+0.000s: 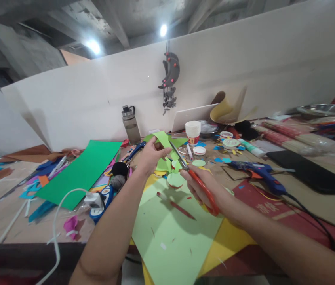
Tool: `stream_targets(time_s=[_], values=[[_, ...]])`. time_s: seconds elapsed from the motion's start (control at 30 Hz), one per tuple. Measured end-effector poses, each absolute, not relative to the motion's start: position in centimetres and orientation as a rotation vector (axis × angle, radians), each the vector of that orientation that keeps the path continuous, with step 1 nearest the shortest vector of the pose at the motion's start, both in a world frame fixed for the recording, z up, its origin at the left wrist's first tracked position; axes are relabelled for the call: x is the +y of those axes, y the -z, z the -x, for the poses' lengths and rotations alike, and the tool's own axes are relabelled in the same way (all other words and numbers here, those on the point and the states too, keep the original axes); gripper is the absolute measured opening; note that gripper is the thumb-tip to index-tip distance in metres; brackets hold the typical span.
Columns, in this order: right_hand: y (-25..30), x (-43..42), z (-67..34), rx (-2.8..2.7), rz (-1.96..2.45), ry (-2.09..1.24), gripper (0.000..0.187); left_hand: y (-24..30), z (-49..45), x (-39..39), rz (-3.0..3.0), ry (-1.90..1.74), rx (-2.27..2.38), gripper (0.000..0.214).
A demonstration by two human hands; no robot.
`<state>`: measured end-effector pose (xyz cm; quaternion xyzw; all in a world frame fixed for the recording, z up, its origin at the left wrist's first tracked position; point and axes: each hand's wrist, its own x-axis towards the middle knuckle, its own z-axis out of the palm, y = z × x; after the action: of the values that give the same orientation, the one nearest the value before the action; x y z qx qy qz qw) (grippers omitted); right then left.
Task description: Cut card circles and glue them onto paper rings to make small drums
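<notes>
My left hand (152, 154) pinches a strip of light green paper (164, 139) and holds it up above the table. My right hand (198, 186) grips red-handled scissors (198, 183), whose metal blades point up and left into the green paper. Below both hands lie a large pale green sheet (170, 233) and a yellow sheet (229, 241), with a red pencil (176, 206) on the green one. A small green paper circle (176, 180) rests just under the scissors.
A dark green sheet (80, 172) lies at the left beside a white power strip (96, 200) and its cable. A blue glue gun (264, 174), a black board (310, 172), a water bottle (131, 124), white cups (193, 132) and paper scraps crowd the table. A white partition (244, 79) stands behind.
</notes>
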<state>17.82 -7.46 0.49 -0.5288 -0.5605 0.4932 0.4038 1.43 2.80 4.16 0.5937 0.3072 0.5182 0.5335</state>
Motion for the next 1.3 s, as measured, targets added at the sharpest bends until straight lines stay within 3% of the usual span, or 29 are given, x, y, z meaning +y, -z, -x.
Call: stream_targets(time_s=[0.37,0.57,1.3], values=[[-1.3,-6.8,-18.9,-1.648,1.2,-1.056,0.038,-4.4,-0.2,3.6,-1.348,-1.264,0.702,0.054],[-0.9,-6.1,-19.5,-1.719,1.205,-1.115,0.037,-5.0,0.1,3.6,-1.274,-1.362,0.739,0.056],[-1.7,-6.6,-18.9,-1.538,1.197,-1.2,0.039,-3.6,-2.1,2.5,-1.42,-1.126,0.674,0.069]])
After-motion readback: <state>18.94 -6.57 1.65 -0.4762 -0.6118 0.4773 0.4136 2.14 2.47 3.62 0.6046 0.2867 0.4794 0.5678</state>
